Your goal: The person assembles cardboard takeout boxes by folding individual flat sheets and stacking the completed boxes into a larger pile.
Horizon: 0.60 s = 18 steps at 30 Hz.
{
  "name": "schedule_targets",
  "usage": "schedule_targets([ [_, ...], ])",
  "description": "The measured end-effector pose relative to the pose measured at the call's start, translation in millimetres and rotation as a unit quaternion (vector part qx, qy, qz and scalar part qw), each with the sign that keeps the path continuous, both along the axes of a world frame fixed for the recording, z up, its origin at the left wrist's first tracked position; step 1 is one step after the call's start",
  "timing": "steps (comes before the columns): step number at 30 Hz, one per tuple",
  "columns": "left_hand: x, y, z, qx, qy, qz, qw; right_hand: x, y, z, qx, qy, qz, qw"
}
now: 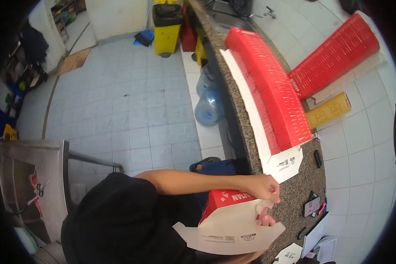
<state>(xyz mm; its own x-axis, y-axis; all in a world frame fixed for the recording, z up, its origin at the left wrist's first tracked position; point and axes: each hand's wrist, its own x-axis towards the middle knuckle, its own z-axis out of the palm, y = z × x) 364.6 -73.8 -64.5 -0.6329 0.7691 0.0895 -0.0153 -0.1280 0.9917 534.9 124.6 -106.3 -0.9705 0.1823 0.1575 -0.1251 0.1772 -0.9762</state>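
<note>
A red and white cardboard box [233, 220], partly folded, is held up between my body and the counter, its white flap spread out below. My left hand [264, 188] reaches across the top of the box, fingers curled at its far edge. Just below it, the fingertips of my right hand [265, 219] show at the same edge, closed on the cardboard; most of that hand is hidden behind the box. On the counter [290, 189] in front lies a long row of nested red and white boxes [273, 88].
Another red box stack [339, 57] leans by the tiled wall, near a yellow cylinder [329, 110]. A phone [311, 207] and a loose white carton piece [289, 254] lie on the counter. Water jugs [209, 108] stand below it. A metal table [33, 193] holds scissors [40, 188].
</note>
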Motion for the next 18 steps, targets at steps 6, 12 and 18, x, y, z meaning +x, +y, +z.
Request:
schedule_targets([
  [6,2.3,-25.2,6.7,-0.029,-0.099,0.046,0.994,-6.2,-22.7,2.7,-0.002,-0.001,-0.068,0.998],
  [12,8.5,-24.7,-13.3,0.089,-0.132,0.027,0.987,-2.5,-26.9,12.1,0.0,0.006,-0.075,0.997],
  [18,10.1,-28.2,-7.7,0.0,-0.043,0.117,0.992,11.6,-26.3,11.1,0.02,-0.03,-0.098,0.994],
])
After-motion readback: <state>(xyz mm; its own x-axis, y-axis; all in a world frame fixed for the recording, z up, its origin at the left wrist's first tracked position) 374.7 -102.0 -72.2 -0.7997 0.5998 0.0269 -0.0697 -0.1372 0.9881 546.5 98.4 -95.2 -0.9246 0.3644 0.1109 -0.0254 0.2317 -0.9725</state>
